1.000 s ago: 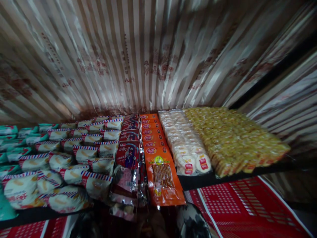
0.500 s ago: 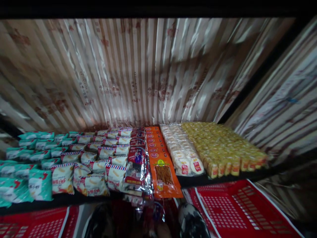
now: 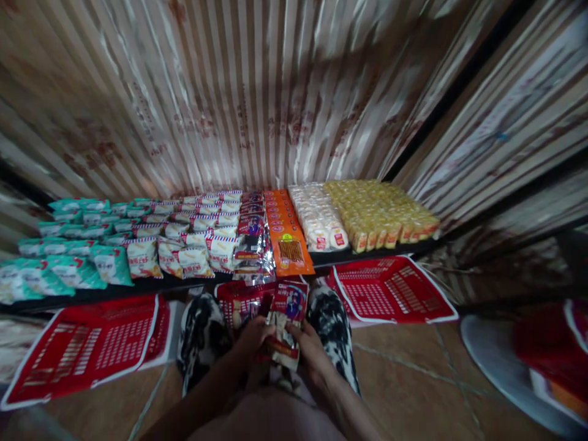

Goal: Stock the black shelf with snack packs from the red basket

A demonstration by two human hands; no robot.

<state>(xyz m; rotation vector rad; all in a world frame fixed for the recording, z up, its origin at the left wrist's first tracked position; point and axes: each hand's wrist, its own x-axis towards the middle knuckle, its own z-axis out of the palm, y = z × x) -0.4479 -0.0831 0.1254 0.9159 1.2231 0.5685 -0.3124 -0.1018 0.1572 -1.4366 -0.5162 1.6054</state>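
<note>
Head view, squatting posture, looking down between patterned trouser knees. Striped foil sheeting (image 3: pixel 257 92) lines the back and side of the alcove, probably to keep stock clean against the wall. Low black shelf (image 3: pixel 151 285) runs across, carrying snack packets in tidy front-to-back rows, sorted by kind so each type forms its own lane: green packets (image 3: pixel 68 263) far left, then white packets with striped edges (image 3: pixel 184 245), a lane of red-and-silver packets (image 3: pixel 250 236), orange stick-snack packets (image 3: pixel 287 242), clear-wrapped round cakes (image 3: pixel 319 220), and yellow packs (image 3: pixel 381 214) at right. Flat red baskets (image 3: pixel 390 291) lie on the tiled floor under the shelf edge, left and right, with a third between the knees.

Left hand (image 3: pixel 250 337) and right hand (image 3: pixel 312 352) meet in front of the body, both closed around a small bundle of red-and-silver packets (image 3: pixel 287 318), held upright with printed faces forward. Fingers curl round the bundle's lower half; grip looks firm, two-handed, likely to keep the slippery foil stack squared. Bundle sits just below the matching lane on the shelf, not touching it.
</note>
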